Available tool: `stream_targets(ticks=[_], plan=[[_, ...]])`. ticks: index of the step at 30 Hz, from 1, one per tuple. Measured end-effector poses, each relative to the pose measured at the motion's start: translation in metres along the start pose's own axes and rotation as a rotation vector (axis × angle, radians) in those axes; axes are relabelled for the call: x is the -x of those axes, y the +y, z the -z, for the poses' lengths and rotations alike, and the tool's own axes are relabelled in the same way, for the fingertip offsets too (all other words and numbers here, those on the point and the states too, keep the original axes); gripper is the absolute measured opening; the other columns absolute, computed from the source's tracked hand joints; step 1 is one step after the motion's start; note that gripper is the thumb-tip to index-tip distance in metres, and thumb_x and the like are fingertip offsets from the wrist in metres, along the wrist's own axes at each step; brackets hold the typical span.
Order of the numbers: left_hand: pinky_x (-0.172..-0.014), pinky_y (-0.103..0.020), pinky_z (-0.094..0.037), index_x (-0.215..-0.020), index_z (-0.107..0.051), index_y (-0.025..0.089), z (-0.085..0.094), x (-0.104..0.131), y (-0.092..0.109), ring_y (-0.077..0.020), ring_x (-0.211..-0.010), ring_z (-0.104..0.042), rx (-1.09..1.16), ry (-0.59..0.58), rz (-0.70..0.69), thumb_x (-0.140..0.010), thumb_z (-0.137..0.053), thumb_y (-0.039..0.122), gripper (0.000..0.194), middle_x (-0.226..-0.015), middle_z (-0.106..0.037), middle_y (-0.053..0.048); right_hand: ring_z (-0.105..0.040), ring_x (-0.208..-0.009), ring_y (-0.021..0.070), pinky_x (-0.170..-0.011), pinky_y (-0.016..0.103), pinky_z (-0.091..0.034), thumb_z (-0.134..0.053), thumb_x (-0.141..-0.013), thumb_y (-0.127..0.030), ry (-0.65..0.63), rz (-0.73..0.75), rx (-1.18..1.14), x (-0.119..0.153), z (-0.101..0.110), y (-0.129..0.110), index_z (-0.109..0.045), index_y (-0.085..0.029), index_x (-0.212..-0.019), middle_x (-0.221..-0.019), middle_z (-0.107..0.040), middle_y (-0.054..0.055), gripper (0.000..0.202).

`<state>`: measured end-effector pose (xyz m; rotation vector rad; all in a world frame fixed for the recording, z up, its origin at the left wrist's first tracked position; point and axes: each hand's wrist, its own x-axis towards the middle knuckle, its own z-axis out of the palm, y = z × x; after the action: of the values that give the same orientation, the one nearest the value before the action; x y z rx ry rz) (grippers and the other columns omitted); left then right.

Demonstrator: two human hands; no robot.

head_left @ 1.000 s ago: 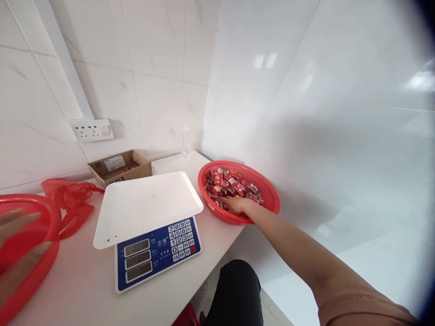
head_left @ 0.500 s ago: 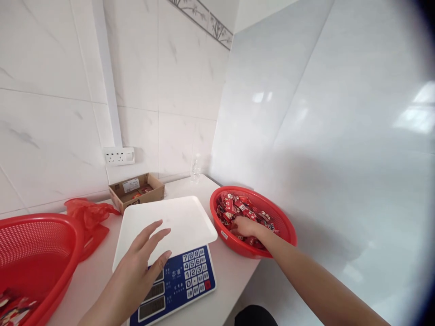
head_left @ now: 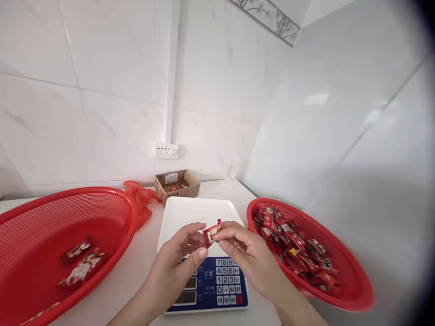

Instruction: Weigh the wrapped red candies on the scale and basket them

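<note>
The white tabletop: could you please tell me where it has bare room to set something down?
Bare tabletop shows between the left basket and the scale, with red bag behind; a smaller patch lies between the cardboard box and bottle. Over the scale it is crowded: the right hand pinches a red packet beside the left hand.

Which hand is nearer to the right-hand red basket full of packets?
Right. The right hand is beside the basket's left edge in view, pinching a small red packet. The left hand is farther left, across the packet.
</note>
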<state>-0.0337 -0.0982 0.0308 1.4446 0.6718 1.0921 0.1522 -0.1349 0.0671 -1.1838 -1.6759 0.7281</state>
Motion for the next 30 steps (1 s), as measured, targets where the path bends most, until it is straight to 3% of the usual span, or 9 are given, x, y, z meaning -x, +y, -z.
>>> stream_targets(ticks=[5, 8, 12, 15, 20, 26, 30], plan=[[-0.066, -0.022, -0.054, -0.095, -0.072, 0.027, 0.006, 0.009, 0.016, -0.0113, -0.068, -0.063, 0.265, 0.05, -0.002, -0.082, -0.076, 0.045, 0.023, -0.076, -0.065, 0.002, -0.068, -0.087, 0.0156, -0.08, 0.026, -0.056, -0.064, -0.093, -0.033, 0.031, 0.055, -0.123, 0.008, -0.025, -0.014, -0.068, -0.027, -0.095, -0.094, -0.073, 0.001, 0.008], [-0.064, -0.019, -0.053, -0.1, -0.071, 0.032, 0.008, 0.016, 0.022, -0.0098, -0.065, -0.063, 0.35, 0.044, -0.004, -0.084, -0.076, 0.039, 0.018, -0.074, -0.065, 0.004, -0.07, -0.087, 0.0167, -0.081, 0.028, -0.058, -0.07, -0.089, -0.042, 0.083, -0.02, -0.234, 0.015, -0.028, -0.02, -0.066, -0.03, -0.11, -0.097, -0.074, 0.002, 0.025], [-0.059, -0.02, -0.053, -0.102, -0.069, 0.037, 0.008, 0.026, 0.029, -0.0112, -0.064, -0.061, 0.358, 0.064, -0.026, -0.083, -0.077, 0.037, 0.021, -0.072, -0.067, 0.004, -0.071, -0.092, 0.0193, -0.086, 0.034, -0.058, -0.074, -0.083, -0.053, 0.022, -0.109, -0.362, 0.024, -0.026, -0.027, -0.066, -0.034, -0.123, -0.102, -0.076, 0.003, 0.045], [-0.057, -0.023, -0.054, -0.102, -0.069, 0.039, 0.007, 0.033, 0.034, -0.0146, -0.063, -0.061, 0.28, 0.099, -0.027, -0.082, -0.078, 0.036, 0.022, -0.072, -0.067, 0.003, -0.072, -0.094, 0.0207, -0.085, 0.034, -0.059, -0.074, -0.083, -0.051, 0.004, -0.155, -0.384, 0.026, -0.026, -0.031, -0.069, -0.035, -0.12, -0.1, -0.077, 0.004, 0.04], [-0.063, -0.025, -0.055, -0.103, -0.069, 0.041, 0.008, 0.039, 0.037, -0.0155, -0.067, -0.062, 0.211, 0.111, -0.042, -0.084, -0.075, 0.036, 0.02, -0.073, -0.064, 0.003, -0.07, -0.079, 0.018, -0.074, 0.028, -0.058, -0.078, -0.078, -0.052, 0.127, -0.243, -0.35, 0.024, -0.031, -0.037, -0.075, -0.03, -0.1, -0.083, -0.076, 0.002, 0.031], [-0.064, -0.025, -0.053, -0.106, -0.069, 0.041, 0.011, 0.038, 0.035, -0.0155, -0.069, -0.062, 0.182, 0.095, -0.055, -0.085, -0.075, 0.036, 0.023, -0.076, -0.066, 0.003, -0.067, -0.069, 0.0153, -0.065, 0.023, -0.056, -0.083, -0.076, -0.042, 0.241, -0.185, -0.379, 0.025, -0.035, -0.039, -0.073, -0.028, -0.089, -0.075, -0.073, 0.0, 0.021], [-0.062, -0.019, -0.049, -0.103, -0.072, 0.037, 0.011, 0.038, 0.036, -0.0098, -0.065, -0.058, 0.194, 0.002, -0.074, -0.092, -0.068, 0.032, 0.013, -0.072, -0.063, 0.005, -0.07, -0.074, 0.0139, -0.066, 0.021, -0.057, -0.074, -0.086, -0.021, 0.213, 0.044, -0.274, 0.026, -0.03, -0.042, -0.071, -0.03, -0.09, -0.085, -0.074, -0.001, 0.01]])
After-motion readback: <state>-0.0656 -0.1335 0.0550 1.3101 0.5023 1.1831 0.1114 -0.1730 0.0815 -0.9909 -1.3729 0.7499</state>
